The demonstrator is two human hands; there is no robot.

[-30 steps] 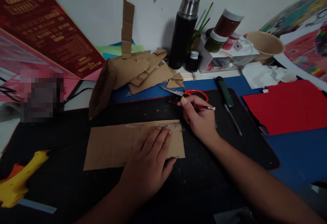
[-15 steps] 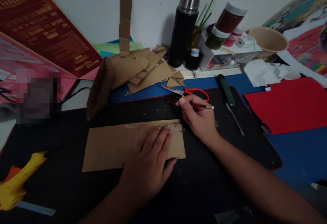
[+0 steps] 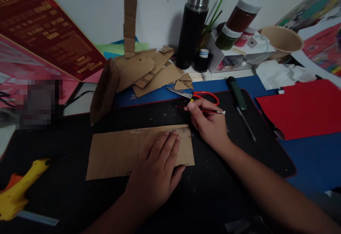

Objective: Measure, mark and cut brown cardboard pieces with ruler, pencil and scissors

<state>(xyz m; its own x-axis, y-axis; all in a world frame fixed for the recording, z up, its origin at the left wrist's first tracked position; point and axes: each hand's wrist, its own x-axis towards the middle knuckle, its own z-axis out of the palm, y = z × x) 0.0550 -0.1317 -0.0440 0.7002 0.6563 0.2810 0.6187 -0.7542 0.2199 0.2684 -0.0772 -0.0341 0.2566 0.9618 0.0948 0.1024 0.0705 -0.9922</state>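
A flat rectangular piece of cardboard (image 3: 114,154) lies on the black mat. My left hand (image 3: 157,166) rests palm down across its right half, fingers stretched out. Beyond the cardboard's upper right corner, my right hand (image 3: 209,123) is closed around a slim red-and-black pencil (image 3: 217,111), held nearly level with its pale end to the right. Just behind that hand lie red-handled scissors (image 3: 186,94), blades pointing left; part of one handle is hidden by the fingers.
A yellow glue gun (image 3: 23,187) lies at left. Cardboard scraps (image 3: 160,79) and a black thermos (image 3: 193,31) stand behind. At right are a green-handled tool (image 3: 237,93), a pen (image 3: 245,123) and red paper (image 3: 303,109). Paint jars (image 3: 242,15) stand on a white box.
The view has shifted very slightly. Both hands, the pencil and the cardboard keep practically the same positions.
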